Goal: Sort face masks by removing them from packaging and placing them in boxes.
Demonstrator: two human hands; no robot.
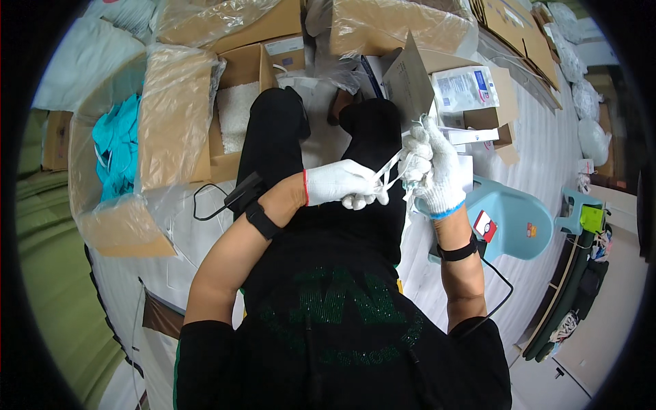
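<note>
White knit gloves cover both of my hands, above my lap. My left hand (347, 183), in a red-edged glove, is closed with its fingertips pinching a looped white cord (388, 166). The cord stretches across to my right hand (430, 167), whose blue-edged glove is curled round a bunched part of it. Thin white ends stick out above the right fingertips and hang below that hand. What the cord belongs to, if anything, is hidden in the right fist.
A plastic-lined carton (102, 229) holding teal bundled items (117, 147) stands at left. An open box (270, 65) sits beyond my knees. White packages (466, 89) lie in a carton at right, near a light-blue plastic stool (523, 222) with a red-and-white small box (484, 226).
</note>
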